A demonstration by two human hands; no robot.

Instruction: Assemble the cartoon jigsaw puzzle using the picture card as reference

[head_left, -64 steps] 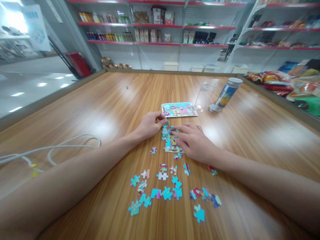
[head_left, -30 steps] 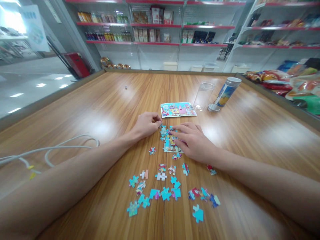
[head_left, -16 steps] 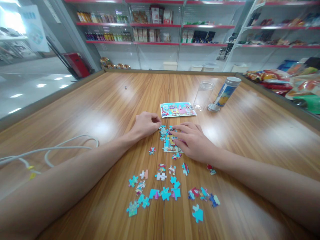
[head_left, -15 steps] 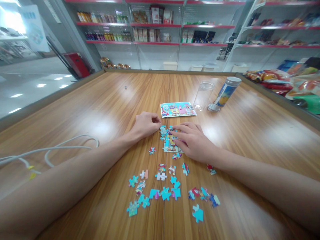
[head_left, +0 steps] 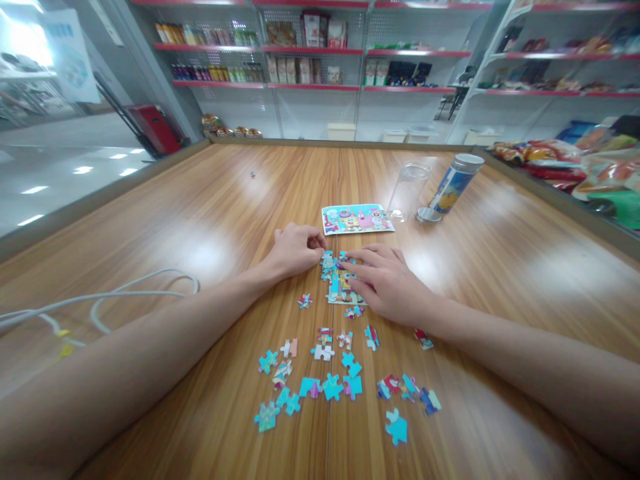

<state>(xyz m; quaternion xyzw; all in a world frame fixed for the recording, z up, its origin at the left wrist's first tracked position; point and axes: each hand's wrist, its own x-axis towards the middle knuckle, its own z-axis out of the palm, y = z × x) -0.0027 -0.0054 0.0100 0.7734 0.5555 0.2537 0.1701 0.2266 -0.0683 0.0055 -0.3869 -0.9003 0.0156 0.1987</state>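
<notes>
A partly joined jigsaw puzzle [head_left: 336, 292] with cartoon figures lies in the middle of the table. My left hand [head_left: 297, 249] is at its upper left corner, thumb and fingers pinched at a light-blue puzzle piece [head_left: 327, 259]. Stretched over the right part of the puzzle, my right hand [head_left: 385, 280] rests with its fingers apart, hiding some of the picture. Just beyond both hands lies a printed picture card [head_left: 358, 220]. Loose puzzle pieces [head_left: 332, 387] are scattered on the near side, and a single piece [head_left: 305, 301] sits just left of the puzzle.
A clear plastic jar [head_left: 407, 193], a metal lid [head_left: 429, 215] and a blue canister [head_left: 457, 183] stand at the back right. White cables [head_left: 145, 295] cross the left side. One tiny piece [head_left: 253, 175] lies far back. Bagged snacks [head_left: 555, 160] are beyond the right edge.
My left hand has shifted very slightly right, toward the puzzle's upper left corner. My right hand and the loose pieces look unmoved.
</notes>
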